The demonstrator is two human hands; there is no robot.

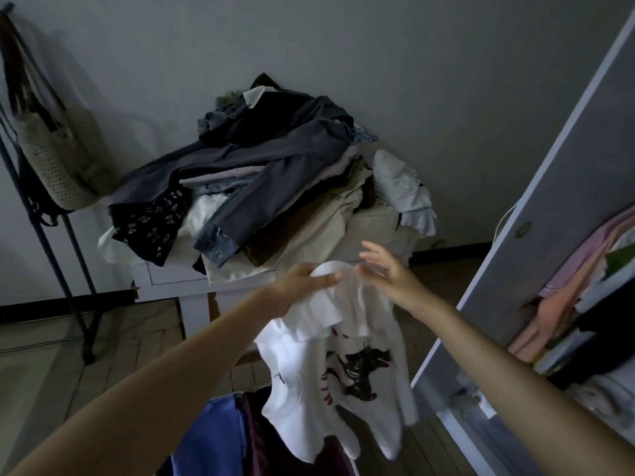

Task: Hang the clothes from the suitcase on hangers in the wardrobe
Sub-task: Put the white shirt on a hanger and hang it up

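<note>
A white T-shirt (347,369) with a black and red print hangs in the air in front of me. My left hand (302,281) grips its upper edge, thumb across the white cloth. Just right of that edge, my right hand (385,266) has its fingers spread and blurred, and holds nothing that I can see. Blue and dark red clothes (220,438) lie below the shirt at the bottom; the suitcase itself is hidden. At the right the wardrobe (584,304) stands with its door (536,187) open and folded clothes on its shelves. No hanger shows.
A heap of clothes (261,180) covers a white low cabinet (171,273) against the wall ahead. At the left, a dark metal stand (51,249) carries a woven bag (58,156). Wooden floor lies between the stand and the cabinet.
</note>
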